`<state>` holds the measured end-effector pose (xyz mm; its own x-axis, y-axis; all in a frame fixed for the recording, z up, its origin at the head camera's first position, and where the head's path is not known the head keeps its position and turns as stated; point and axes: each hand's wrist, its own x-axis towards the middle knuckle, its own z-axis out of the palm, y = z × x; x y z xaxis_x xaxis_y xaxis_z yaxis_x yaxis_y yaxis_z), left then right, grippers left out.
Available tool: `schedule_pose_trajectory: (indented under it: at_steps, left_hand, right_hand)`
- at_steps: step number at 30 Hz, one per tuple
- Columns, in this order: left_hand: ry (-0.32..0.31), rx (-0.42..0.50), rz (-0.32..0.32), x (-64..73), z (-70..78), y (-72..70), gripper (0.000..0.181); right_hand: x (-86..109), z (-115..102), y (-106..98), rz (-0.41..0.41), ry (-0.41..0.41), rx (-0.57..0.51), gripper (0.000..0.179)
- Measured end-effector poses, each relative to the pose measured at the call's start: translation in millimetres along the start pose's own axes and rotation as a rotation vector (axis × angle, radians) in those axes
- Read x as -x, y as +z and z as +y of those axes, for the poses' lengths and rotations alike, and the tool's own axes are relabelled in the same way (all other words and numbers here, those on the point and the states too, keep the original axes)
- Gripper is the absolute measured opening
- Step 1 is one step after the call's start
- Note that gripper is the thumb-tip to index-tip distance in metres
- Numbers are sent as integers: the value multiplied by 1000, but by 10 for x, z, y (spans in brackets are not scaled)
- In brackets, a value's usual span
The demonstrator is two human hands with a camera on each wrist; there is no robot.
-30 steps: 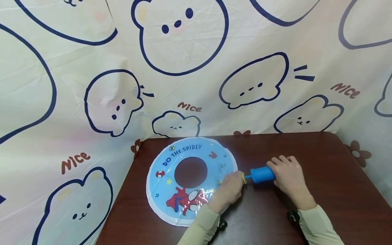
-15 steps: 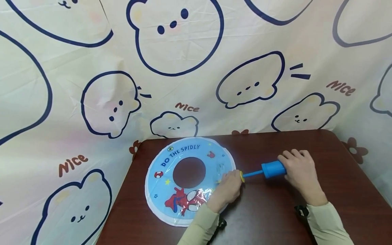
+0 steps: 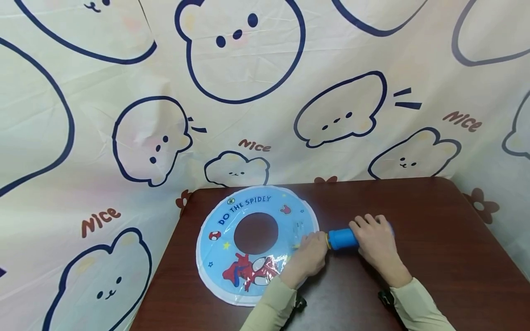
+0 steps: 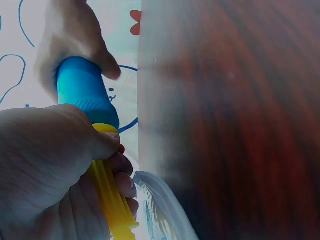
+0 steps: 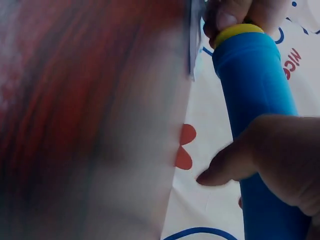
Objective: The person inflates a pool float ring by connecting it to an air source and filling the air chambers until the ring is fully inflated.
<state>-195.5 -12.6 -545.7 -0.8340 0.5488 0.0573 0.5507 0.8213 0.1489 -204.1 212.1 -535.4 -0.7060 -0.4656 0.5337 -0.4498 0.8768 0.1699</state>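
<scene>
My left hand [image 3: 309, 253] grips the yellow handle [image 4: 112, 200] of a blue hand pump [image 3: 342, 239]. The right hand [image 3: 376, 242] holds the pump's blue barrel, fingers wrapped over it. In both wrist views the barrel [image 5: 257, 80] sits close against the yellow part, and no rod shows between them. A round, light-blue swim ring [image 3: 213, 250] lies flat on the table with its right edge under or beside my left hand. It bears a red cartoon figure and the words "DO THE SPIDEY". Whether the pump touches the ring is hidden by the left hand.
The dark brown table [image 3: 447, 239] has rounded back corners. Behind it hangs a pale cloth [image 3: 256, 119] printed with bear outlines and "Nice". Dark wrist straps [image 3: 386, 299] show at the sleeves.
The right hand drew the barrel rightward, baring the blue rod, then moved back left until the barrel met the yellow handle. The left hand and the swim ring stay about where they were.
</scene>
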Motion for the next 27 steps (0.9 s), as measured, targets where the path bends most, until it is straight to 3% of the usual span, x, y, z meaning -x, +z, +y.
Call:
schedule_pose_trajectory:
  at_steps: [5, 10, 17, 21, 27]
  left_hand:
    - [-13, 9, -2, 5, -1, 18, 27]
    - [-16, 31, 4, -3, -26, 30, 21]
    - [-28, 64, -3, -3, -32, 29, 13]
    - [-45, 59, -22, -5, -14, 21, 15]
    - [-67, 60, -59, 2, 33, -11, 23]
  right_hand:
    - [7, 33, -29, -59, -4, -48, 46]
    - [49, 322, -160, -133, 58, -79, 55]
    - [166, 739, -354, -79, 154, -37, 58]
    - [181, 727, -362, -84, 148, -26, 60]
    - [105, 483, -238, -82, 97, -25, 64]
